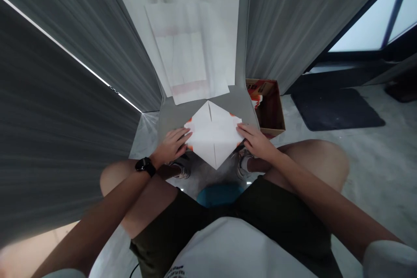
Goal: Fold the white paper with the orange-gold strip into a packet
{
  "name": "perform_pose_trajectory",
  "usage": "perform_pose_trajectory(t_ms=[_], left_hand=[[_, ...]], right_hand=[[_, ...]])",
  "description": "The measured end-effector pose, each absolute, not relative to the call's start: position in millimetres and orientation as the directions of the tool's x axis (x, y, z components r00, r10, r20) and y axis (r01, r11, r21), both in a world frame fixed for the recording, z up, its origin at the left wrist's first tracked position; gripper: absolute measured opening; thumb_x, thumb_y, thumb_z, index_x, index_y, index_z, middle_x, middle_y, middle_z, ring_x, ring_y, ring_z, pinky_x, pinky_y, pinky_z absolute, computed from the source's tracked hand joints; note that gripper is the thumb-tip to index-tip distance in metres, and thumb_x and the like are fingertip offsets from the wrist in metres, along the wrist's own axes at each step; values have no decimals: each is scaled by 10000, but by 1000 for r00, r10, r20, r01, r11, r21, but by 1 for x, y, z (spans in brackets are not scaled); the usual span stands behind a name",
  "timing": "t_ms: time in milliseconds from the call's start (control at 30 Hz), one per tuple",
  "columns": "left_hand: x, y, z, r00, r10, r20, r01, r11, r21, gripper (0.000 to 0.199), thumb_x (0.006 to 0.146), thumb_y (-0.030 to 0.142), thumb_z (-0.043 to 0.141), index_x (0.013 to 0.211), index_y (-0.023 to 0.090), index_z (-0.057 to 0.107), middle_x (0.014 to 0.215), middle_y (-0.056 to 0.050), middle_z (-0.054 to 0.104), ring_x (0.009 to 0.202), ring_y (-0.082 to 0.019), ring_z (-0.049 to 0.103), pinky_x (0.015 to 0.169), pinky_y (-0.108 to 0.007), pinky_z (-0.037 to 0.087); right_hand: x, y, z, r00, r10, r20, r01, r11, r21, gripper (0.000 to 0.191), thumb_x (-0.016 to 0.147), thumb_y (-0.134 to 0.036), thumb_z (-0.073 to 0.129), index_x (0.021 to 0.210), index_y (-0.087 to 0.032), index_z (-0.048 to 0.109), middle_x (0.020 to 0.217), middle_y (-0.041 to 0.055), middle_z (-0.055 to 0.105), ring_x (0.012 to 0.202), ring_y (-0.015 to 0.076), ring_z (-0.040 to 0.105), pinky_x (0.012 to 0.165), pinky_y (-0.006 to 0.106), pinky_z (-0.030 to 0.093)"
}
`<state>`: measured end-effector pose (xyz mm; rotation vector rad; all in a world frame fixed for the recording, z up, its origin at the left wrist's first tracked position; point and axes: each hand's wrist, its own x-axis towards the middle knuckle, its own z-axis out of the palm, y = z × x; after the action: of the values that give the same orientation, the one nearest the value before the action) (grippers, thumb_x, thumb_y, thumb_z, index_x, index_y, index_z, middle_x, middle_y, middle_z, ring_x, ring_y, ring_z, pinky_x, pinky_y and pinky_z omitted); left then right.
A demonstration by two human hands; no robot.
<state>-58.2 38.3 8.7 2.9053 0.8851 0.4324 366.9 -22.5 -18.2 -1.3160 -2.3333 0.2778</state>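
A folded white paper [213, 132] with orange patches at its sides lies on the front of a grey chair seat [172, 110], its lower tip hanging past the seat's front edge. Creases run from its top and bottom points toward the middle. My left hand [172, 143] holds the paper's left corner, fingers close together on it. At the right corner my right hand [256, 139] grips the paper in the same way, fingertips on top. Both thumbs are near the lower side of the corners.
Large white sheets [221, 39] rest on the chair behind the folded paper. A cardboard box [272, 108] with white and orange pieces inside stands on the floor to the right. Grey curtains [280, 17] hang on both sides. A dark mat [339, 110] lies farther right.
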Motion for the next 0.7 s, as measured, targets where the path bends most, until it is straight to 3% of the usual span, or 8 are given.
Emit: perform_pose_trajectory(t_ms=[200, 433, 700], left_hand=[[-66, 39, 17, 851, 503, 150, 478, -861, 174, 750, 995, 312, 575, 1685, 220, 294, 1679, -152, 432, 1541, -343, 420, 1231, -532, 387], [-55, 34, 10, 784, 590, 195, 552, -805, 218, 853, 925, 300, 608, 1697, 209, 257, 1628, -165, 491, 1484, -360, 475, 1206, -542, 391], [-50, 41, 6, 787, 568, 239, 543, -823, 168, 742, 891, 322, 618, 1610, 224, 464, 1559, -184, 534, 1413, -392, 506, 1129, -550, 404]], right_hand=[[377, -22, -12, -562, 796, 226, 723, 605, -333, 729, 913, -151, 537, 1634, -152, 432, 1658, 176, 464, 1549, 334, 441, 1293, 604, 377], [372, -26, -12, -562, 795, 227, 743, 606, -282, 839, 881, -106, 548, 1685, -149, 314, 1678, 188, 431, 1572, 338, 405, 1290, 626, 365], [367, -28, -17, -537, 803, 257, 760, 593, -266, 790, 895, -112, 519, 1664, -131, 335, 1660, 199, 451, 1561, 345, 420, 1275, 643, 381]])
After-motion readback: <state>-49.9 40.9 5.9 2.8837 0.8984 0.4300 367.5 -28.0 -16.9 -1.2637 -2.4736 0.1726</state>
